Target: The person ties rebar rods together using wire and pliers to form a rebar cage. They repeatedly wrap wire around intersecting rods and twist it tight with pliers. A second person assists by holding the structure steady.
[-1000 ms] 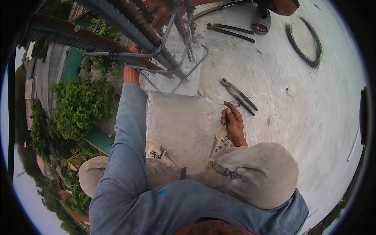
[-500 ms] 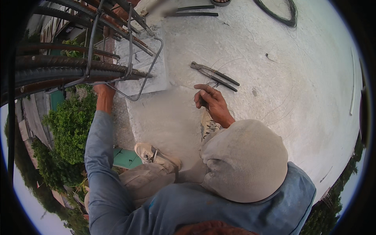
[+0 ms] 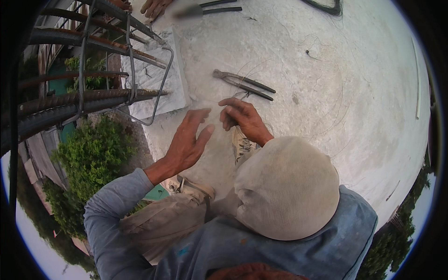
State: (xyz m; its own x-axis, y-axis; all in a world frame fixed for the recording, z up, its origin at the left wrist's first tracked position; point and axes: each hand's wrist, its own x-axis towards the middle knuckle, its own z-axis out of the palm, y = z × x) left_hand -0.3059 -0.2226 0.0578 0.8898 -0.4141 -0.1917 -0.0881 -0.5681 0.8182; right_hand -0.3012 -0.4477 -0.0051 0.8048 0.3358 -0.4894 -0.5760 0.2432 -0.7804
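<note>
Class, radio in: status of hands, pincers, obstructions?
Left hand open, looks empty. Right hand half-curled near pincers, contents unclear. Pincers lying on concrete, untouched. Rebar cage off left, clear of pincers.

Faded blue shirt [image 3: 205,245], beige trousers [image 3: 289,191]

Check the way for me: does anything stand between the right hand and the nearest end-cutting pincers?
Nothing bulky is visible between the right hand and the end-cutting pincers. Only thin dark wire shows in that gap, close to the pincers. The left hand is off to the left.
</note>
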